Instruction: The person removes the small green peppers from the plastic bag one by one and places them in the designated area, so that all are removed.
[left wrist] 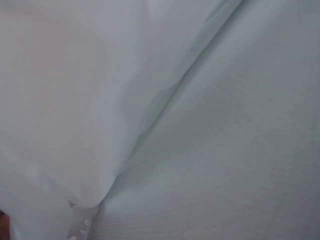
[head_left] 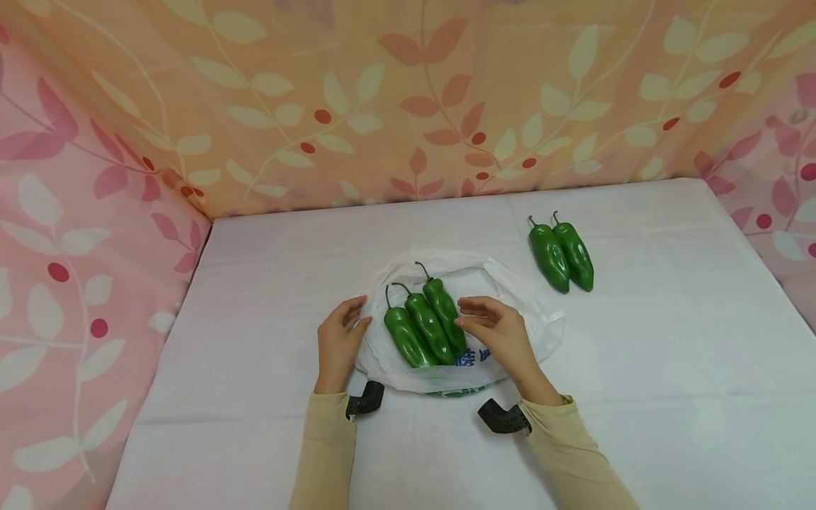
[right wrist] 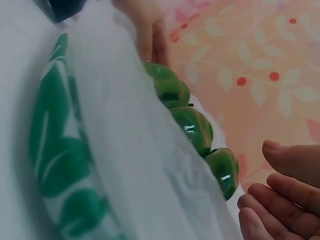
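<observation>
From the head view I have a bag [head_left: 523, 283] of thin, crinkled white plastic spread on the desk [head_left: 255, 319], which is covered in smooth pale cloth. Three peppers [head_left: 423, 326] lie side by side in it, glossy, green, long and tapering, with thin curved stems at the far end; the bag's near rim covers their tips. Two more peppers [head_left: 561, 256] lie on the cloth to the far right, outside the bag. The left hand [head_left: 341, 340] curves at the bag's left edge with a gap between thumb and fingers; I can't tell whether its grip has any plastic in it. The right hand [head_left: 500, 329] is just beside the nearest pepper in the bag, its grip narrow. Only here do I see the blue print [head_left: 472, 356] inside.

My left wrist view is mostly blank: translucent, wavy-edged plastic against finely ribbed cloth [left wrist: 225, 150], with a sliver of skin at the lower left.

My right wrist view adds the bag's outer side, with bold green leaf print [right wrist: 55, 120], and the peppers' rounded ends above the rim. It shows the right grip's thumb well apart from loosely bent fingers, holding nothing. Behind is the flowered curtain.
</observation>
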A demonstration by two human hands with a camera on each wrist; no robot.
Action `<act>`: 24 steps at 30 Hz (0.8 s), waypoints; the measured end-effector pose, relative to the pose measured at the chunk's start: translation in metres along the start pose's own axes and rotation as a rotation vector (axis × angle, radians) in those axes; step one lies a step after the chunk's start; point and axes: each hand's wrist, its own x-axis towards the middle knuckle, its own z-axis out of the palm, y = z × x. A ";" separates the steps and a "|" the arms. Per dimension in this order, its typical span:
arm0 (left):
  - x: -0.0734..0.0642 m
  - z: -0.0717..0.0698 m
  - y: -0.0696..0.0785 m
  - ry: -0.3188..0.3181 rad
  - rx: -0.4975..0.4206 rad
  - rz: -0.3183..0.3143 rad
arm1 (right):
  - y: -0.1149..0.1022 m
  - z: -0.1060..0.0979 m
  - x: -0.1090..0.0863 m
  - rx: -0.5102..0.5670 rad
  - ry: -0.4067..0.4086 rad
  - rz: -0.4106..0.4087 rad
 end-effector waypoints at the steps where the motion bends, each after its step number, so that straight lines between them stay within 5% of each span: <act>1: 0.000 0.000 0.000 0.000 0.001 0.003 | 0.000 0.001 0.000 -0.008 -0.001 0.002; 11: 0.000 0.000 -0.001 -0.004 0.005 0.016 | 0.002 0.008 -0.001 -0.096 0.016 -0.019; 18: 0.000 -0.001 0.001 -0.005 0.017 0.011 | -0.029 0.012 -0.010 -0.179 0.016 -0.057; 24: 0.001 0.000 0.000 -0.004 0.011 0.017 | 0.004 0.010 -0.002 -0.172 0.028 -0.077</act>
